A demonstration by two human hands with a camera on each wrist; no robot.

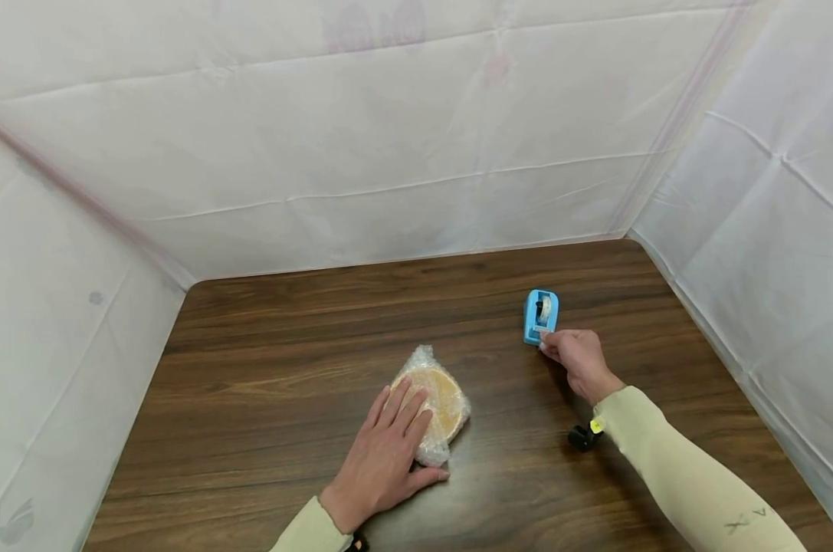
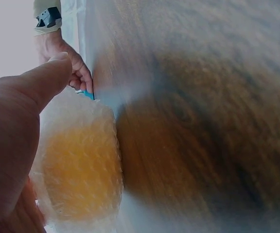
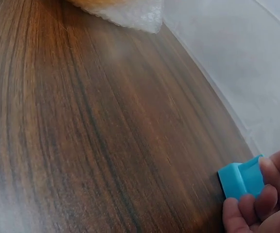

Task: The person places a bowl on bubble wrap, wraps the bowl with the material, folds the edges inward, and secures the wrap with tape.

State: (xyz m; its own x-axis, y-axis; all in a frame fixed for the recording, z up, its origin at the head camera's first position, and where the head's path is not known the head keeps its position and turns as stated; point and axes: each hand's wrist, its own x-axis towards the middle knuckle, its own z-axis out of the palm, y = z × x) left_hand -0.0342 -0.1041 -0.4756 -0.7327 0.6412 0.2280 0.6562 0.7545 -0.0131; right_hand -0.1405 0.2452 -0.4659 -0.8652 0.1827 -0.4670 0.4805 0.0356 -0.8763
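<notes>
A round yellow object wrapped in bubble wrap lies on the table. My left hand rests on its left part with straight fingers, the thumb beside its near edge. In the left wrist view, the bubble-wrapped object shows yellow through the clear bubbles. Farther right stands a light-blue tape dispenser with a roll of tape in it. At the dispenser's near end, my right hand pinches the tape with thumb and forefinger. The other fingers are curled. The tape's end is too small to make out.
The dark wood-grain table has rounded far corners. White sheeting hangs behind it and along both sides, close to its edges. A black wrist camera hangs below the right wrist.
</notes>
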